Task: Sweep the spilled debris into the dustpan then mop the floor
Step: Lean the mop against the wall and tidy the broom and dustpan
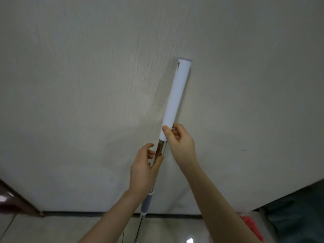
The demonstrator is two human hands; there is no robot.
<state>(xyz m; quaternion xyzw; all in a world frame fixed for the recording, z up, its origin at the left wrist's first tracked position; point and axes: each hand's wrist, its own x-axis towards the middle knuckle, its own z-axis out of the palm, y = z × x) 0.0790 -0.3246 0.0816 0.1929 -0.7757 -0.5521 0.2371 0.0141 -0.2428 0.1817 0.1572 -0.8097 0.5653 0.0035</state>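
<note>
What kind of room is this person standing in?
Probably a room in a home: a pale textured wall, glossy floor tiles and a dark wooden door frame. Both hands hold a mop handle.

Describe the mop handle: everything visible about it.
The mop handle is a slim, shiny metal pole, held nearly upright and tilted right toward a pale wall. A white sleeve covers its top; a grey grip sits lower. The right hand pinches the sleeve's base; the left hand holds the bare metal below. Its lower end is out of view.
</note>
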